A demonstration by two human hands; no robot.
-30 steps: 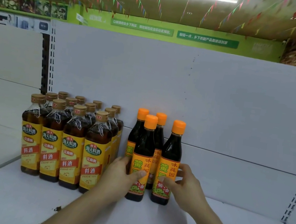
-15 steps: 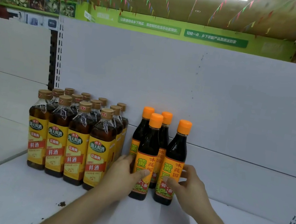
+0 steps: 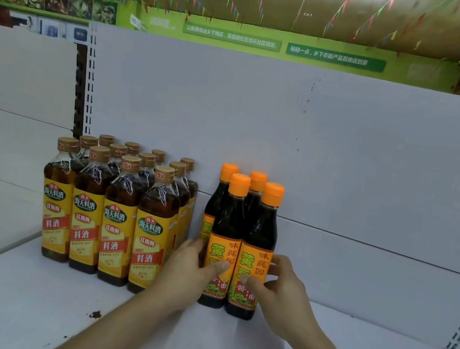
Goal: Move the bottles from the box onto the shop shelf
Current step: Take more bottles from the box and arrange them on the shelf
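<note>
- White shop shelf, white back panel; green signage and bunting overhead at 12 o'clock.
- Change vs a second ago: front-right bottle has closed up against front-left bottle, and the gap between them is gone. Both are upright with orange caps, directly in front of the rear pair near the panel.
- My read: this four-bottle block is placed and squared, only the release is left. Box not in view, so remaining count unknown.
- Left hand: enters from 7 o'clock, thumb across the front-left label, fingers wrapped round its 9 o'clock side.
- Right hand: enters from 5 o'clock, thumb on the front-right label, fingers curled round its 3 o'clock side.
- Brown-cap bottles stand just beside the block at 9 o'clock.
</note>
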